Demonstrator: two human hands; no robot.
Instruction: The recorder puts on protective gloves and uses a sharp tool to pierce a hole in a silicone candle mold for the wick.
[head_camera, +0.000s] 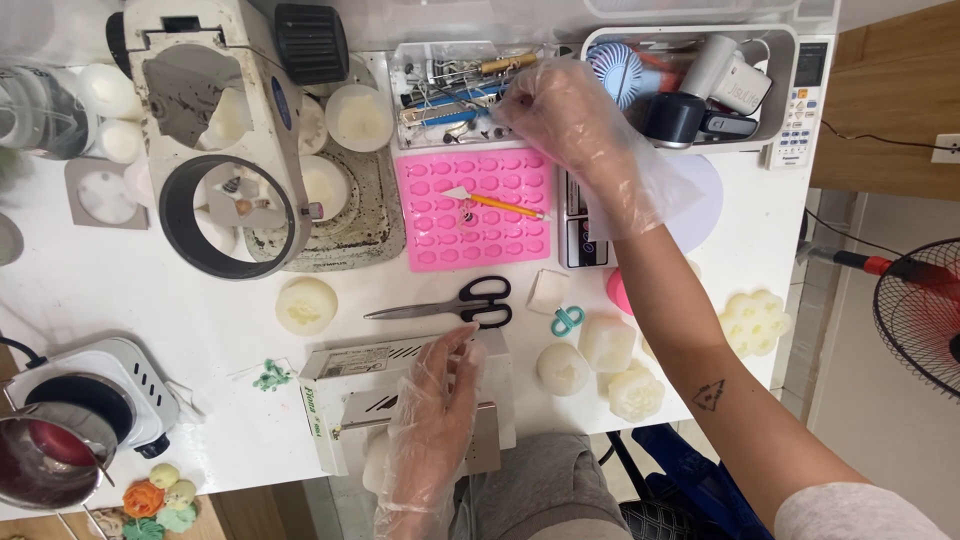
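Here, gloved left hand (435, 410) flat, fingers spread, pressing down a white box (400, 385) at table edge, seemingly to steady it. Gloved right hand (560, 115) reaching into clear tool tray (465, 95), fingers pinched among pens and tools; grip unclear. Pink mould (475, 210) just below, carrying a small knife (495, 203).

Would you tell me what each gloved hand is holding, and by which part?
Left hand lies flat on the white box; right hand reaches into the tool tray, grasp unclear.
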